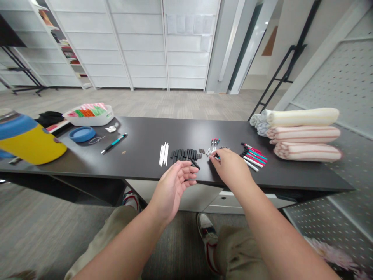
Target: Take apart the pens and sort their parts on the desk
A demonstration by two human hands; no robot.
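Tubes [190, 154], black, lined up on dark tabletop [140, 157]; all positions ref. to these. L hand [173, 182] on wearer's side of tubes, palm facing R, fingers loosely curled w/ slight gaps; one angled tube at fingertips, can't tell if gripped or just behind. R hand [233, 165] to R of tubes, fingers drawn narrow at small white parts [210, 151]; can't tell if anything's pinched. White rods [163, 154] just L of tubes. Tiny colour-tipped pcs [216, 141] R & beyond tubes. Red, teal & white barrels [256, 156] w/ black ends farther R, fanned. Rolled towels [305, 134] stacked well R.
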